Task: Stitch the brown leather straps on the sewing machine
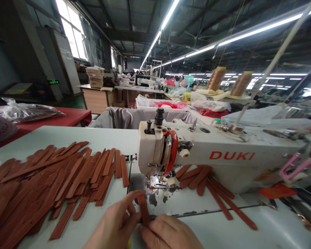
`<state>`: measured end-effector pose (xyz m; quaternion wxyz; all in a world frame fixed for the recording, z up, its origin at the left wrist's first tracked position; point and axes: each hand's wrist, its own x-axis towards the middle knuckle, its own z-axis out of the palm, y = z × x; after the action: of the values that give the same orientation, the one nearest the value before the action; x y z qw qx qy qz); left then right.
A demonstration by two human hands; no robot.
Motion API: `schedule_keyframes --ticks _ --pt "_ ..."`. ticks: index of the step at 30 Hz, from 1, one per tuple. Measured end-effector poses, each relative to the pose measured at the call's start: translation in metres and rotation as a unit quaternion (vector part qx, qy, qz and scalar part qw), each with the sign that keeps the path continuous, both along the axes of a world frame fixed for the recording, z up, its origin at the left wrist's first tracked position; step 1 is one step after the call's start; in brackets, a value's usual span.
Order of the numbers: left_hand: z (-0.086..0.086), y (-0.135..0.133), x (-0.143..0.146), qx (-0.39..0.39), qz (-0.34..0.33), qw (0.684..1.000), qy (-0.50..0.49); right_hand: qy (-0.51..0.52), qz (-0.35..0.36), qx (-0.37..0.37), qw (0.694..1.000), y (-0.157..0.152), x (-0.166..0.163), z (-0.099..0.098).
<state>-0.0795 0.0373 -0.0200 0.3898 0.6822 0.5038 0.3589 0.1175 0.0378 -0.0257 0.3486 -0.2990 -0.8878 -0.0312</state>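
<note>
A brown leather strap lies on the sewing machine's bed, its far end by the presser foot. My left hand is closed on the strap's left side, with the index finger reaching over its far end. The fingers of my right hand are closed on its near end, and hide that end. The white sewing machine stands just beyond both hands. Left of it lies a large heap of brown leather straps. Several more straps lie under the machine's arm.
Pink-handled scissors sit at the machine's right end, above a red piece. Two thread cones stand behind the machine. A red-covered table with a plastic-wrapped bundle is at the left. A cloth-lined bin stands behind the worktable.
</note>
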Motion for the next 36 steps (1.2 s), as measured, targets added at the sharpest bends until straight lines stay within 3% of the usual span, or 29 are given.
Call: schedule_keyframes --ticks 1,4,7,9,12,17,27,36 --pt "0.005 0.003 0.000 0.108 0.018 0.990 0.083 -0.022 -0.010 -0.009 1.000 0.002 0.004 -0.003" --pt "0.008 0.011 0.000 0.355 -0.003 0.905 0.233 -0.058 -0.048 -0.035 0.997 0.007 0.009 -0.015" --pt "-0.004 0.014 0.000 0.439 -0.072 0.846 0.293 -0.085 -0.053 -0.026 0.995 0.011 0.004 -0.023" --pt "-0.011 0.014 0.000 0.431 -0.090 0.843 0.309 -0.090 -0.066 -0.032 0.993 0.012 -0.001 -0.025" --pt "-0.009 0.015 0.000 0.387 -0.089 0.870 0.293 -0.085 -0.080 -0.053 0.992 0.015 -0.005 -0.022" --pt "0.003 0.019 0.004 0.351 -0.077 0.893 0.272 -0.068 0.012 -0.068 0.995 0.023 0.006 -0.019" --pt "0.009 0.023 0.009 0.351 -0.100 0.887 0.285 -0.017 -0.007 -0.017 1.000 0.025 0.005 -0.037" --pt "0.009 0.030 0.010 0.366 -0.123 0.866 0.318 -0.005 -0.018 -0.051 0.999 0.028 0.011 -0.058"
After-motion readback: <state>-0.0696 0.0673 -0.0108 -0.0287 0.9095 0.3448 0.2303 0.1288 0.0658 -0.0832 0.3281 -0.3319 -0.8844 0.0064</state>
